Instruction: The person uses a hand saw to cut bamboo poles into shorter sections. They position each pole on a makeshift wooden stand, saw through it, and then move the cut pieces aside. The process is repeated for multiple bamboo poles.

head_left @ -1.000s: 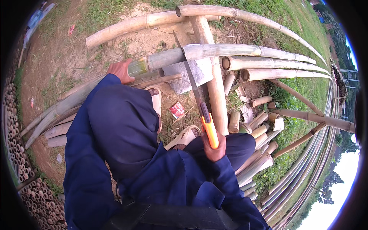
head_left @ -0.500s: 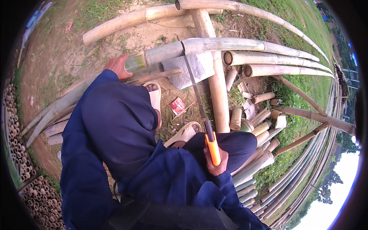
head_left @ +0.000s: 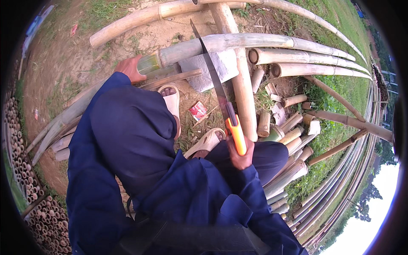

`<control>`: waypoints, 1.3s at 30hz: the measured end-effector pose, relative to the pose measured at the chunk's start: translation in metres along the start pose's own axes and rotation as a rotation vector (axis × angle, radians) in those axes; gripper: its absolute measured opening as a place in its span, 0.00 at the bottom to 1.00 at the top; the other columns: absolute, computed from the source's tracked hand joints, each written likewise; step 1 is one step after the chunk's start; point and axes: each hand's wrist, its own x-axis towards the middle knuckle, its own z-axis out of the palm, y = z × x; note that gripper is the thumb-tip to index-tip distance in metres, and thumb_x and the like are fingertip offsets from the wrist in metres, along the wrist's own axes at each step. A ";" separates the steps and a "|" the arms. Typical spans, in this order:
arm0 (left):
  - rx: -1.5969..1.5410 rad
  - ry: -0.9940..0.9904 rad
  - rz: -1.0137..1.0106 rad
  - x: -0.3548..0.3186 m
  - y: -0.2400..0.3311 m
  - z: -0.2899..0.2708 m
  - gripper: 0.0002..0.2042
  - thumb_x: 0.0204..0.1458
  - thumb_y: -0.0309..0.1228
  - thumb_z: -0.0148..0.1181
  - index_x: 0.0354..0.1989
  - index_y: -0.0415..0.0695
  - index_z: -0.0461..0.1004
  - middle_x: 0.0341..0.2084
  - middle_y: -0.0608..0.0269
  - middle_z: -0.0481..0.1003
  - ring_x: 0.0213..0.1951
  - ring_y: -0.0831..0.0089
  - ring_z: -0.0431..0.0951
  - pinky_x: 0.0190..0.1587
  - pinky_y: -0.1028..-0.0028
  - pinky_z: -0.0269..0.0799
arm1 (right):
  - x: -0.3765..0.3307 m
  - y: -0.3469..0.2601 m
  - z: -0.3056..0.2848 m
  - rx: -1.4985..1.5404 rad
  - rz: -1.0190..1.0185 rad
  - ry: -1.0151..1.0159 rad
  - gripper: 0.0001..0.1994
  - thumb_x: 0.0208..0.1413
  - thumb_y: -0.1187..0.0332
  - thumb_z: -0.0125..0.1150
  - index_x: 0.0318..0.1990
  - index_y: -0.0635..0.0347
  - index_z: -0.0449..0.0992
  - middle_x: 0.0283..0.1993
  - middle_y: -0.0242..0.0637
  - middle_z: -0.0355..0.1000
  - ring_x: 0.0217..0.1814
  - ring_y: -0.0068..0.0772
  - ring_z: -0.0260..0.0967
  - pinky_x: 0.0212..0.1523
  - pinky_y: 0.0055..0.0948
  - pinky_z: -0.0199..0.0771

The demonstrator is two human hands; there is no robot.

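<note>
A long pale bamboo pole point(head_left: 250, 41) lies crosswise in front of me, over a thick bamboo support point(head_left: 243, 91). My left hand point(head_left: 129, 70) is closed around its greenish left part, near a node. In my right hand point(head_left: 241, 155), fingers wrapped round the orange and black handle, is a handsaw point(head_left: 214, 74). Its long blade runs away from me across the pole, left of the support, and the tip extends past the pole's far side. How deep the teeth sit in the bamboo is hidden by the blade. A whitish block point(head_left: 221, 68) sits beneath the pole by the blade.
Two more bamboo poles point(head_left: 293, 57) lie right of the support. Short bamboo offcuts point(head_left: 293, 136) are heaped beside my right knee. My sandalled feet point(head_left: 172, 106) are just below the pole, near a red packet point(head_left: 198, 111). Stacked bamboo point(head_left: 44, 216) stands at the far left.
My right hand has pushed the saw forward, away from me, so more blade now shows beyond the pole. My left hand keeps its grip on the bamboo.
</note>
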 end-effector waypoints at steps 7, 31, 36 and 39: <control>-0.038 0.025 0.013 0.006 -0.003 -0.003 0.42 0.35 0.45 0.73 0.64 0.44 0.72 0.44 0.40 0.82 0.48 0.45 0.83 0.54 0.54 0.77 | 0.042 0.006 0.011 -0.080 -0.132 -0.037 0.08 0.60 0.70 0.69 0.35 0.69 0.80 0.26 0.47 0.77 0.24 0.33 0.75 0.30 0.35 0.74; -0.054 0.040 0.030 0.000 -0.006 -0.002 0.42 0.34 0.45 0.73 0.64 0.41 0.73 0.43 0.40 0.82 0.46 0.46 0.83 0.53 0.55 0.78 | 0.021 0.016 0.007 -0.060 -0.100 -0.034 0.07 0.60 0.73 0.67 0.42 0.69 0.82 0.24 0.37 0.75 0.25 0.23 0.71 0.30 0.30 0.73; -0.055 -0.034 0.016 -0.001 0.014 -0.018 0.41 0.34 0.45 0.73 0.62 0.42 0.74 0.42 0.42 0.83 0.46 0.45 0.83 0.52 0.55 0.78 | 0.048 0.022 0.020 0.021 0.007 -0.015 0.09 0.60 0.71 0.69 0.33 0.68 0.79 0.21 0.33 0.72 0.23 0.19 0.65 0.26 0.31 0.68; -0.049 0.033 0.059 0.007 0.008 -0.009 0.39 0.34 0.45 0.73 0.60 0.42 0.75 0.41 0.42 0.83 0.45 0.45 0.83 0.52 0.54 0.78 | 0.110 0.028 0.043 0.016 -0.184 -0.024 0.07 0.62 0.72 0.68 0.38 0.69 0.79 0.26 0.30 0.72 0.27 0.17 0.63 0.29 0.25 0.67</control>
